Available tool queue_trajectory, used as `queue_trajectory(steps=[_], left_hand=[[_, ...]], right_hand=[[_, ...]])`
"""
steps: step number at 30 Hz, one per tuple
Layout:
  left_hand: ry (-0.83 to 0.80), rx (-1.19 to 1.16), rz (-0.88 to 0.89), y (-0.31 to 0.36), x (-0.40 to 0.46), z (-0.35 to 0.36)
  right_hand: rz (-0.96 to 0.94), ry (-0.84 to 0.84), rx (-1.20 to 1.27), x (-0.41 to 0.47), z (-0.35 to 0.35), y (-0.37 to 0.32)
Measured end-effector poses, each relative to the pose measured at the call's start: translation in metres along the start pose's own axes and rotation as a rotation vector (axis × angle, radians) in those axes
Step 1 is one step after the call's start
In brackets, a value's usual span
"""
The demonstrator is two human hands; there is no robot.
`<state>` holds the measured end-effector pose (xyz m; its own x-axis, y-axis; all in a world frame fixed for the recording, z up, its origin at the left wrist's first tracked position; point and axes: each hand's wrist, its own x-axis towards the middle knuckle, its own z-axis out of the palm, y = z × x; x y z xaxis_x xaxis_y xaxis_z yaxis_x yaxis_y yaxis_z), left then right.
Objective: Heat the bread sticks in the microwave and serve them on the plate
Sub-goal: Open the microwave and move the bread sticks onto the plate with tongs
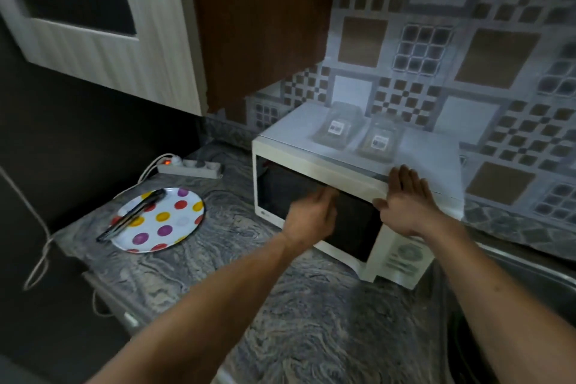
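A white microwave [314, 165] stands on the marbled counter with its dark door closed. My left hand [314, 212] touches the middle of the door with fingers stretched forward. My right hand [405, 199] lies flat on the microwave's top front edge, above the control panel. Two clear plastic packs [338, 126] [380, 140] of food lie side by side on the microwave's top. A white plate with coloured dots [174, 218] sits on the counter to the left, and dark tongs [132, 217] lie across it.
A white power strip [190, 167] with a lit red switch lies behind the plate, its cable trailing off the left counter edge. A wall cabinet [103, 40] hangs above the plate. A metal sink [530, 274] starts at the right. Patterned tiles back the counter.
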<state>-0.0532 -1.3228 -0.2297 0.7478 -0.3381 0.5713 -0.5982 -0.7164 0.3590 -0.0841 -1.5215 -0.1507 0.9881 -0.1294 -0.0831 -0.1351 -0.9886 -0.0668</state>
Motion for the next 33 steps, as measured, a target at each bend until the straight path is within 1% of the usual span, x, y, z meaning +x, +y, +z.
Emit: queue_trajectory(steps=[1,2,3,5,7,9,12,14,17,21,26,29,33], left_hand=[[0.131,0.06,0.019,-0.007,0.005,-0.011],[0.189,0.126,0.03,-0.014,0.011,-0.022],[0.165,0.201,0.036,-0.019,0.019,-0.033],[0.028,0.324,0.022,-0.027,0.03,-0.047],[-0.133,0.348,0.04,-0.032,0.034,-0.052],[-0.225,0.354,0.074,-0.037,0.029,-0.052],[-0.177,0.329,0.112,-0.043,0.015,-0.054],[-0.189,0.323,0.118,-0.046,0.011,-0.058],[-0.285,0.37,0.127,-0.054,0.006,-0.076],[-0.376,0.398,0.131,-0.059,-0.004,-0.101],[-0.469,0.364,0.087,-0.069,-0.014,-0.131],[-0.537,0.359,0.091,-0.078,-0.016,-0.15],[-0.644,0.375,0.084,-0.087,-0.018,-0.178]], right_hand=[[-0.008,0.013,-0.005,0.0,0.0,0.002],[-0.024,0.021,-0.011,-0.002,0.002,0.001],[-0.037,0.033,-0.02,-0.003,0.002,0.001],[-0.056,0.055,-0.036,-0.007,0.003,-0.003],[-0.062,0.069,-0.022,-0.014,0.004,-0.006],[-0.073,0.084,-0.005,-0.024,0.006,-0.011],[-0.108,0.103,0.029,-0.045,0.012,-0.021],[-0.143,0.114,0.067,-0.057,0.016,-0.029],[-0.163,0.141,0.107,-0.079,0.022,-0.047],[-0.125,0.121,0.143,-0.118,0.026,-0.086],[-0.109,0.14,0.14,-0.154,0.027,-0.14],[-0.127,0.14,0.141,-0.169,0.032,-0.168],[-0.183,0.095,0.159,-0.179,0.035,-0.195]])
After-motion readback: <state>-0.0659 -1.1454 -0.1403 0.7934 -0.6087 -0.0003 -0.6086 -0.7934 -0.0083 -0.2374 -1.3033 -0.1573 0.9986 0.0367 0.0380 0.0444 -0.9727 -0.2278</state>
